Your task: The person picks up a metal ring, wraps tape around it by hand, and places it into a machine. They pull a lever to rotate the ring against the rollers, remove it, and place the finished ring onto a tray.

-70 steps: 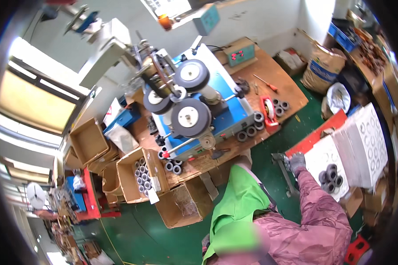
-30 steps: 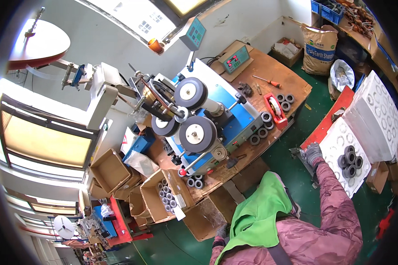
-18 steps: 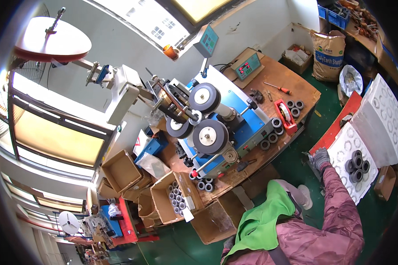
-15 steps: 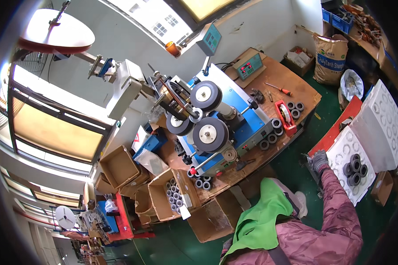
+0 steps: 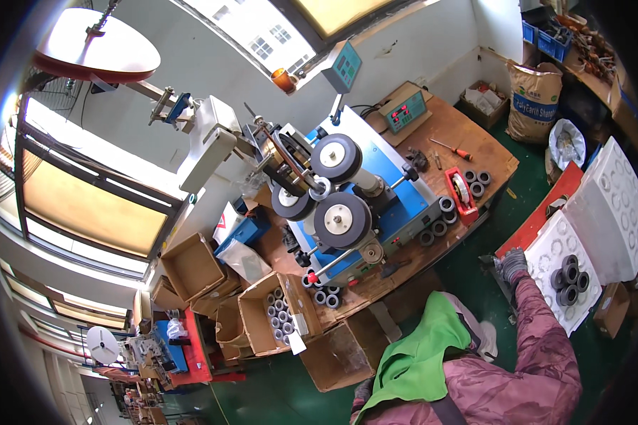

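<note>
My right hand [image 5: 512,265], in a grey glove, reaches out to the right. Its fingers are closed at the near corner of a red board [image 5: 539,210], beside a dark metal edge [image 5: 490,263]; what they grip is hidden. Close by, a white foam tray [image 5: 571,312] with round recesses carries a small pile of dark rings [image 5: 566,278]. Only a sliver of my gloved left hand [image 5: 364,389] shows low in the picture, next to my green apron [image 5: 415,347]; its fingers are hidden.
A blue winding machine [image 5: 397,198] with black rollers [image 5: 342,220] stands on the wooden table [image 5: 468,127]. A red tape dispenser [image 5: 462,196], a screwdriver [image 5: 452,149] and more rings [image 5: 439,228] lie there. Left of me, a cardboard box [image 5: 252,322] holds several rings.
The whole view has shifted slightly. My right hand stays at the same corner, and the pile of rings looks the same.
</note>
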`<state>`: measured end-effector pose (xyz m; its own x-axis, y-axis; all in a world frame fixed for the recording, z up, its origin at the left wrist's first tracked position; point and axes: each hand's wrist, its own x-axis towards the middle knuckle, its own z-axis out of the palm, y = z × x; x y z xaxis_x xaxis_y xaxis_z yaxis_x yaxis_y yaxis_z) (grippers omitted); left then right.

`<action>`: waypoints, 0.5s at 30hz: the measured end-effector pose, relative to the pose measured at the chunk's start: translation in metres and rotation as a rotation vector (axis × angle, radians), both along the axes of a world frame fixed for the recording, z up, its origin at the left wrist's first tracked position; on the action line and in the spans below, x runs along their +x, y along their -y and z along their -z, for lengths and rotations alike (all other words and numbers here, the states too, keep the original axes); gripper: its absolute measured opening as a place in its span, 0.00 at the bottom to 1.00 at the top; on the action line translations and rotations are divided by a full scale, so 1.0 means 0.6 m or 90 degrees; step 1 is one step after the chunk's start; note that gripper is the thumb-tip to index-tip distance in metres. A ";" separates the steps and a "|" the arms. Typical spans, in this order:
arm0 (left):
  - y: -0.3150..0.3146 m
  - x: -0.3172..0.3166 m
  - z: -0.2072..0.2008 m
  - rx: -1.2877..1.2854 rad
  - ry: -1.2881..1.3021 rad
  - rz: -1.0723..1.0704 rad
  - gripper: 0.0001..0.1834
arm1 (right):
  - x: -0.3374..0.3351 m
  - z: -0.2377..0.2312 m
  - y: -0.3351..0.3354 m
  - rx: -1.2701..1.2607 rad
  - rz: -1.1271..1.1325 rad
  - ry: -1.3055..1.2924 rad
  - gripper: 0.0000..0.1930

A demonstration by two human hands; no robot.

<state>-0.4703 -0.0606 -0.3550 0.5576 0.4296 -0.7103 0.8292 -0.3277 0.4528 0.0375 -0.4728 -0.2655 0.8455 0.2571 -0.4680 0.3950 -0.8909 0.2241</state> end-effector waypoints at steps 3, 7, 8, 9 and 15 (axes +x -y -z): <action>0.000 0.000 0.003 -0.016 0.007 -0.014 0.14 | 0.010 -0.025 -0.004 0.006 0.014 -0.022 0.22; -0.010 0.014 0.008 -0.037 0.002 -0.026 0.14 | 0.005 -0.018 0.003 0.006 0.022 -0.029 0.21; -0.010 0.016 0.008 -0.044 0.000 -0.035 0.14 | 0.004 -0.017 0.005 0.008 0.024 -0.026 0.21; -0.014 0.019 0.009 -0.053 -0.002 -0.042 0.14 | 0.005 -0.016 0.005 0.008 0.031 -0.026 0.21; -0.045 0.033 0.023 -0.429 0.025 -0.440 0.14 | 0.008 -0.009 0.003 0.025 0.007 -0.027 0.21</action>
